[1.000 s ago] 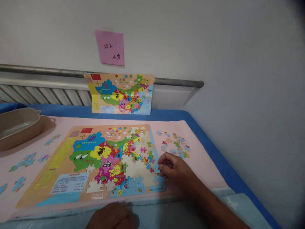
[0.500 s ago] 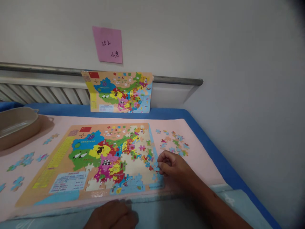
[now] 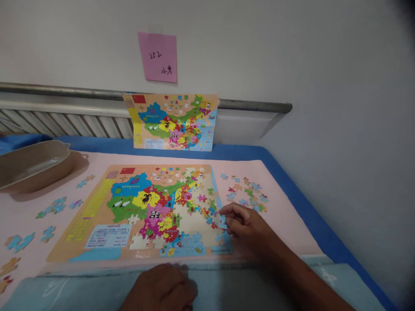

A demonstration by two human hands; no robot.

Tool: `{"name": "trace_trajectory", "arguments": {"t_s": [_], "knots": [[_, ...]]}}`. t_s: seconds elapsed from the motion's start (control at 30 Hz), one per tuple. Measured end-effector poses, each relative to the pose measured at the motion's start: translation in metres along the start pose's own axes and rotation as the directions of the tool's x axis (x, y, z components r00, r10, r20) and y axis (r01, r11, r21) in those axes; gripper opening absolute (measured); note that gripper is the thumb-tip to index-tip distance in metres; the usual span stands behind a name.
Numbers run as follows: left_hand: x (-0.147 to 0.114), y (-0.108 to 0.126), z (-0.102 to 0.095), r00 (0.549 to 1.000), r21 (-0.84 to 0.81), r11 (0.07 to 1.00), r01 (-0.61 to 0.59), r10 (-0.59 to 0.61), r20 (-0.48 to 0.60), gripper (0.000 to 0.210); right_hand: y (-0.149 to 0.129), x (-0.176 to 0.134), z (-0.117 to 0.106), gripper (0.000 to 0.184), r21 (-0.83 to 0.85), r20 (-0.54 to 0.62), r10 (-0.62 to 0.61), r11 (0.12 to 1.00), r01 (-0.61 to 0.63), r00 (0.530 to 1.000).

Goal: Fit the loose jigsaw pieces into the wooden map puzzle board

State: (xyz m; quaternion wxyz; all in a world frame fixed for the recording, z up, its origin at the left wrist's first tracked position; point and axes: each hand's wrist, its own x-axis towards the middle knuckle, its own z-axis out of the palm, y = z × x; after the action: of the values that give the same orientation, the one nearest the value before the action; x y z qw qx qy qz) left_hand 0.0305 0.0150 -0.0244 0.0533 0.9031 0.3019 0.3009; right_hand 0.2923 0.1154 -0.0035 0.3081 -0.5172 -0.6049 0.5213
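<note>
My right hand (image 3: 242,221) is over the right edge of a jigsaw puzzle board (image 3: 97,181) printed with a colourful cartoon map. Its thumb and index finger are bent around a light blue puzzle piece (image 3: 223,222), which lies at or just above the board's blue border. The board's left side is filled in, while bare cream backing shows on the right among scattered pieces. Below the board's front edge rests my left hand (image 3: 162,288), fingers curled in and partly hidden, with nothing visible in it.
Loose puzzle pieces (image 3: 253,192) lie right of the board, and more pieces (image 3: 53,207) on the left. A beige basin (image 3: 35,170) stands at far left. Behind, a printed reference map (image 3: 175,123) leans on a metal rail (image 3: 256,105). A pink note (image 3: 158,56) hangs on the wall.
The view has shifted, so the scene sits further right. My right hand's fingers have loosened and reach out more, and the light blue piece by the fingertips shows more clearly. My left hand stays put.
</note>
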Motion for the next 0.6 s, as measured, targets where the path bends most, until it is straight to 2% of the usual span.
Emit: {"name": "trace_trajectory", "arguments": {"t_s": [0.27, 0.4, 0.6], "knots": [[0.0017, 0.0005, -0.0013, 1.0, 0.016, 1.0, 0.002, -0.002, 0.003, 0.02, -0.0038, -0.0003, 0.003, 0.019, 0.003, 0.032, 0.089, 0.996, -0.089, 0.996], [0.0019, 0.0005, 0.0001, 0.999, 0.029, 1.0, -0.001, 0.002, -0.041, 0.024, -0.0034, -0.0011, 0.0035, 0.018, 0.019, 0.062, 0.094, 0.995, -0.096, 0.994], [-0.0022, -0.0016, 0.002, 1.0, -0.002, 1.0, -0.015, 0.015, -0.001, 0.021, -0.0027, -0.0022, 0.0049, 0.018, 0.034, 0.058, 0.122, 0.992, -0.124, 0.991]]}}
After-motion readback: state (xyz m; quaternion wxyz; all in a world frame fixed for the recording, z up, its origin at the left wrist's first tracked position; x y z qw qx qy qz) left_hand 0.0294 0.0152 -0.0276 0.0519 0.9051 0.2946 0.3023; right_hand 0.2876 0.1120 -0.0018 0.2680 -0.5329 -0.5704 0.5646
